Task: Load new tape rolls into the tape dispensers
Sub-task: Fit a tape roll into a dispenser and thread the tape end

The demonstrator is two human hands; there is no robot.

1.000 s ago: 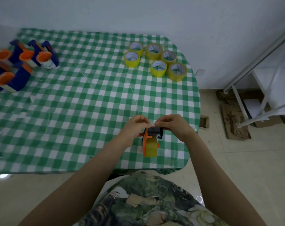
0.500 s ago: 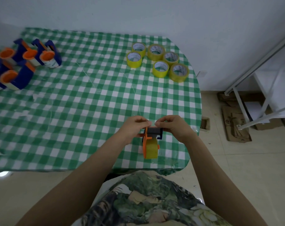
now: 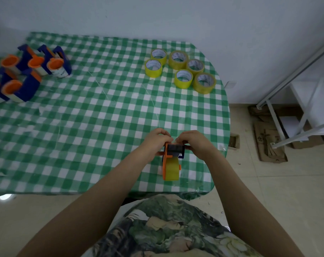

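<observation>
Both hands, left hand and right hand, remain pinched on the dispenser between them at the near table edge, fingertips now drawn closer over its front, suggesting threading is nearly finished; six spare rolls lie well beyond.

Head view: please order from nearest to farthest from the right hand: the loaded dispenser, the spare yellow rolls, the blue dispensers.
From the right hand:
1. Loaded dispenser, in both hands.
2. Spare yellow rolls, far right of table.
3. Blue dispensers, far left.
</observation>
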